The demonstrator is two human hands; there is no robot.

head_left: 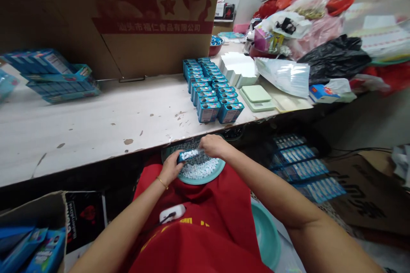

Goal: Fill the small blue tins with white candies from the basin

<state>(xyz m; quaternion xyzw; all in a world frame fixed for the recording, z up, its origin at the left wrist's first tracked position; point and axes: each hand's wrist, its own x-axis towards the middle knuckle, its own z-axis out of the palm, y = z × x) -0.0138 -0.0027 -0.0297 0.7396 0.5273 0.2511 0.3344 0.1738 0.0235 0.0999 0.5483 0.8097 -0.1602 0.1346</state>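
Observation:
My left hand (171, 168) is closed around a small blue tin (181, 156), which lies tilted over the basin with white candy pellets showing in its opening. Fingers curled, my right hand (211, 145) is at the far end of that tin. A pale, see-through edge shows by its fingertips, but what it grips is mostly hidden. Below both hands a teal basin (221, 170) full of white pellets (200, 169) rests on my lap, over a red apron (198, 222).
Rows of blue tins (209, 111) stand on the white table (105, 128), beside a pale green scale (256, 94) and white cards (238, 68). Display boxes (60, 76) sit at left, before a big carton (153, 51). Another teal basin (265, 234) is low at right.

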